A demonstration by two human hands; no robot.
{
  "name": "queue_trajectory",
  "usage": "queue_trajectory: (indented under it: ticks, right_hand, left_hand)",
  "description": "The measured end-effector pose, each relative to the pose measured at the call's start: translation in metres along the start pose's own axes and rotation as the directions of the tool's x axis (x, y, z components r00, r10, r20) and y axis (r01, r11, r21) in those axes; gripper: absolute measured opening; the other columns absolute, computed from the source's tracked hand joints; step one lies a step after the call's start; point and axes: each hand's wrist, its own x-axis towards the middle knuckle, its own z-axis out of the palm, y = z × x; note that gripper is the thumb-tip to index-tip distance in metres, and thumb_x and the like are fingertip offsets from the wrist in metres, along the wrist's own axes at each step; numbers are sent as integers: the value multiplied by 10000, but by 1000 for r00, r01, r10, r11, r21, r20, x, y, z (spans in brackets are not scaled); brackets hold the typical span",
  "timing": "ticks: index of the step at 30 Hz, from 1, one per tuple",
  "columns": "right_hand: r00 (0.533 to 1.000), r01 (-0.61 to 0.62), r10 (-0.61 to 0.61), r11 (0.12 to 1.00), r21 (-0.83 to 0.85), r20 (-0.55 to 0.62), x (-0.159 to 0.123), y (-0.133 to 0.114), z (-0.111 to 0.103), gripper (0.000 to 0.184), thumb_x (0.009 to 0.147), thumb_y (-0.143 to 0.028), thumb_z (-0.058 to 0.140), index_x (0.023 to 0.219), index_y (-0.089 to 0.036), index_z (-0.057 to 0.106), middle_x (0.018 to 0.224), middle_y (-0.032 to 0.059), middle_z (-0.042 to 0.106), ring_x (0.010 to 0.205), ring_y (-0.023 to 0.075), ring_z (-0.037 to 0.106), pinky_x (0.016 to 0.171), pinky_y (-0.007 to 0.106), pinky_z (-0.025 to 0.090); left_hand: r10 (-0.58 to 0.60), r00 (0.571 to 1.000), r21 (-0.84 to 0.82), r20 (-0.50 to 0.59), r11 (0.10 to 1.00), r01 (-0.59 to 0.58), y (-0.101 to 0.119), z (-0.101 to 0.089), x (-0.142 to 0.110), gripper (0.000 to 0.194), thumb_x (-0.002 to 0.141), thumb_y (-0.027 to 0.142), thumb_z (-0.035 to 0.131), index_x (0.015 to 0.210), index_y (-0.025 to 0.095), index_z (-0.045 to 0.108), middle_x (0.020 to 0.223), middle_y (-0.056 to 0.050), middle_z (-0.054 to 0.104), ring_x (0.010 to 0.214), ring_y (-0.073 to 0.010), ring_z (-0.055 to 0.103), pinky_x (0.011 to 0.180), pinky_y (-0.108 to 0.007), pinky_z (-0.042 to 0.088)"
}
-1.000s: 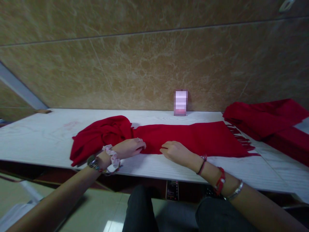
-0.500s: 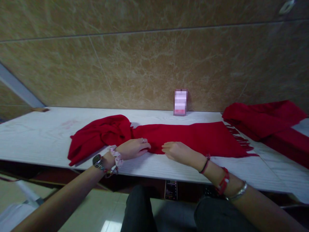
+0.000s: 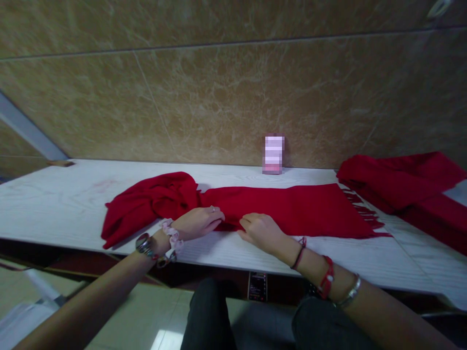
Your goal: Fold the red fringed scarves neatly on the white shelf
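Note:
A red fringed scarf (image 3: 302,209) lies along the white tabletop, its right part flat with tassels at the end and its left part bunched in a heap. My left hand (image 3: 200,222), with a ring, watch and scrunchie, is closed on the near edge of the scarf beside the heap. Just to its right, my right hand (image 3: 263,232) has its fingers curled at the same edge. The fingertips of both hands are partly hidden against the cloth.
Another red cloth (image 3: 404,182) lies folded at the right end of the white table (image 3: 47,204). A blurred-out phone-like object (image 3: 273,155) leans on the marbled wall (image 3: 204,107). A phone (image 3: 257,287) rests below the table's front edge, above my knees.
My right hand has slid a little left along the scarf's near edge, towards my left hand. My left hand has shifted slightly left. The scarf lies nearly the same.

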Motion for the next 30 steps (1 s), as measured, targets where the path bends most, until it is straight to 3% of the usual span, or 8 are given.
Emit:
queue_trajectory:
  ticks: [5,9,15,20,22,25,27,30]
  right_hand:
    - [999,-35,36,998,-56,15,4,-9,3,191,837,-92,434,927,-109,601,886,109,644,822,202,591,698,305,460]
    - [998,-70,71,997,-24,1,-5,0,1,183,840,-87,433,889,-126,605,880,95,648,813,178,595,723,275,461]
    - [996,71,-71,997,-7,-48,-20,15,8,220,850,-107,450,963,-112,638,1049,108,646,997,189,576,899,298,425]
    - [992,103,-99,994,47,-84,-24,18,11,240,843,-131,463,981,-114,659,1078,117,643,1027,189,572,933,309,415]
    - [992,101,-93,989,104,-84,-24,20,7,237,840,-149,472,967,-127,670,1082,114,643,1028,184,571,935,300,412]
    - [994,104,-96,965,239,-48,-24,26,-1,236,846,-181,466,916,-161,691,1050,82,660,1023,165,573,923,277,416]
    - [998,52,-39,944,326,-46,-20,32,-4,246,852,-200,454,924,-181,688,1032,59,669,1013,154,577,914,276,422]
    - [968,-169,223,920,353,-117,-9,39,-5,310,867,-237,424,1101,-156,611,1159,87,608,1106,176,520,968,332,380]
  left_hand:
    - [0,1000,38,7,999,0,0,-1,0,205,870,150,375,871,145,580,844,-48,600,753,-134,565,703,-230,454]
    - [20,1000,110,24,994,-22,1,1,-4,214,882,159,369,903,145,582,869,-56,598,767,-146,571,688,-244,468]
    - [25,998,200,55,979,-35,6,5,-11,186,845,130,433,931,169,594,908,-64,585,815,-166,569,687,-255,482]
    - [3,993,74,117,997,-12,6,-6,-9,129,843,185,484,904,171,597,927,-57,583,836,-150,566,749,-241,473]
    - [3,995,15,96,1000,-5,4,-9,-1,161,870,227,450,884,165,597,922,-54,586,836,-143,566,780,-242,464]
    - [-40,998,-24,-41,999,39,2,-5,20,213,888,244,408,958,148,586,1030,-72,573,939,-155,550,874,-274,429]
    - [-74,991,-36,-114,997,71,0,6,37,271,883,261,423,1082,126,547,1184,-106,516,1091,-181,490,957,-304,375]
    - [-131,986,-46,-101,991,127,-3,26,58,412,889,314,414,1240,100,445,1348,-147,389,1262,-223,336,1021,-361,307]
